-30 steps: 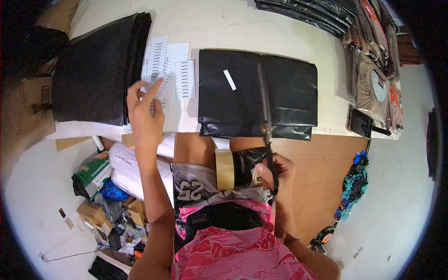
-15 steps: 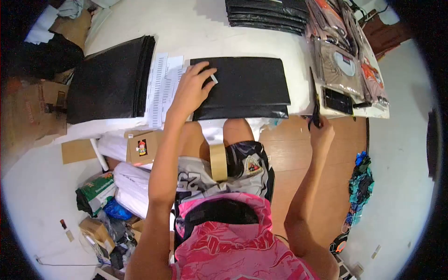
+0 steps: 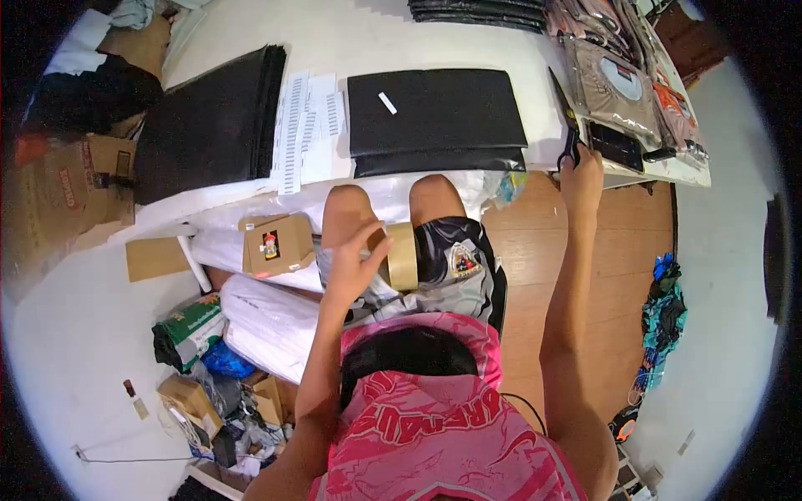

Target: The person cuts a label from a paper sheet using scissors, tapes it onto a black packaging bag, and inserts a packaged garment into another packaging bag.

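My left hand [image 3: 357,263] is over my lap, fingers apart and curved, its fingertips at the left edge of a brown tape roll [image 3: 403,257] standing between my thighs. I cannot tell whether they touch it. At the table's front edge, my right hand [image 3: 582,174] has its fingers around the handles of black scissors [image 3: 571,138], whose blades point away from me on the tabletop. A black plastic mailing bag [image 3: 439,113] lies flat in front of me, with a small white label strip [image 3: 387,103] on it. Sheets of printed labels [image 3: 307,125] lie to its left.
A pile of black bags [image 3: 213,125] lies on the left of the white table [image 3: 351,33], another [image 3: 476,12] at the back. Plastic-wrapped garments [image 3: 614,83] and a phone [image 3: 616,146] are on the right. Below the table are a cardboard piece [image 3: 280,245] and white rolls [image 3: 263,321].
My left hand has come off the black bag and down to the tape roll, leaving the white strip on the bag. My right hand stays at the scissors. The view has shifted slightly.
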